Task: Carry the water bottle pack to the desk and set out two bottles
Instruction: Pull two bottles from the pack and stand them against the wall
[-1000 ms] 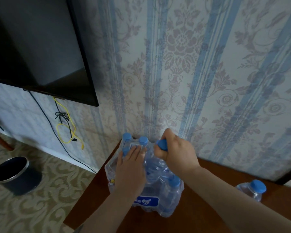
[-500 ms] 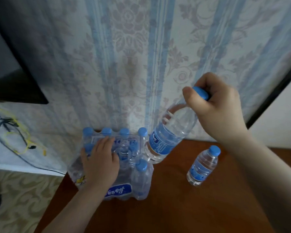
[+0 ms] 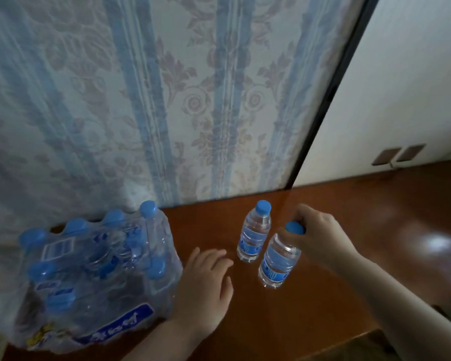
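Bottle in hand (image 3: pixel 277 259): small clear plastic bottle with a blue cap and blue label, lower centre-right of the frame, slightly tilted; whether its base is on the desk I cannot tell.
Handling: full of water, so probably weighty for its size; thin walls likely give under a squeeze, and the smooth sides may be slippery. The cap and neck look like the stiffest hold (which is where it is gripped).
Right hand (image 3: pixel 320 239): closed around the cap of that bottle from above, fingers curled over the top.
Second bottle (image 3: pixel 254 234): upright on the desk just beside the held one, a little higher in the frame, untouched.
Left hand (image 3: pixel 206 278): flat and spread, holding nothing, between the pack and the two bottles, close to the pack's wrap.
Water bottle pack (image 3: pixel 94 269): lower left, shrink-wrapped, on the desk corner against the wall; heavy by the look of it, soft film.
Desk (image 3: pixel 349 295): glossy reddish wood, probably slick under a wet base.
Wallpaper (image 3: pixel 167 100): striped floral, upper frame.
Progress: the set-out looks nearly complete.
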Available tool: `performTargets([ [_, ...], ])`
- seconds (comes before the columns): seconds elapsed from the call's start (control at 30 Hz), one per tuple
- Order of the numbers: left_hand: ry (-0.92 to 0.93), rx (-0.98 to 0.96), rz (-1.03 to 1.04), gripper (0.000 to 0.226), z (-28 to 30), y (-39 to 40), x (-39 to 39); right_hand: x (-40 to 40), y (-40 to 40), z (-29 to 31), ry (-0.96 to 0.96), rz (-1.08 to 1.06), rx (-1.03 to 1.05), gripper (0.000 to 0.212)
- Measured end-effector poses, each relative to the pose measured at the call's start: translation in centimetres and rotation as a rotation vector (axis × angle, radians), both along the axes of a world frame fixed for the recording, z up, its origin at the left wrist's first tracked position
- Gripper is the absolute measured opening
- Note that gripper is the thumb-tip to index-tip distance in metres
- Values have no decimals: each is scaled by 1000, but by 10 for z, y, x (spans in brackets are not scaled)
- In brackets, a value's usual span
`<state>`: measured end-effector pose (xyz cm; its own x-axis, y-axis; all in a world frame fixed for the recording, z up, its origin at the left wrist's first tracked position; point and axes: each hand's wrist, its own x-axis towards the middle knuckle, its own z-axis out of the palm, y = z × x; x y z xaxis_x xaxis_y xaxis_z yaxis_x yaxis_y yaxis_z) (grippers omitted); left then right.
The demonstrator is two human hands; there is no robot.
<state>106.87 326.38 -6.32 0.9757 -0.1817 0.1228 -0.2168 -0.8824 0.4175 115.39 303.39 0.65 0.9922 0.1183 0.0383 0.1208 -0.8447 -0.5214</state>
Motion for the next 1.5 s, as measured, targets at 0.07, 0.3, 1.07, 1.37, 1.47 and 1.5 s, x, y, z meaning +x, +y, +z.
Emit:
performTargets([
  [0.07, 157, -51, -21, 39, -34, -12, -8, -4, -6, -19, 13, -72, -11, 34],
  [0.3, 544, 107, 86, 72, -116, -55, -20, 1, -15, -37, -16, -189, 36, 27],
  [1.07, 606, 31, 683, 81, -140, -219, 14, 58, -89, -28, 124, 607, 18, 35],
  [1.37, 546, 84, 567, 75, -144, -250, 57, 124, -180, -34, 83, 210, 55, 25],
  [1.47, 532, 78, 559, 76, -142, -268, 73, 164, -214, -29, 48, 137, -54, 32],
  [1.5, 529, 66, 553, 76, -143, -275, 79, 177, -226, -28, 50, 104, -57, 34],
])
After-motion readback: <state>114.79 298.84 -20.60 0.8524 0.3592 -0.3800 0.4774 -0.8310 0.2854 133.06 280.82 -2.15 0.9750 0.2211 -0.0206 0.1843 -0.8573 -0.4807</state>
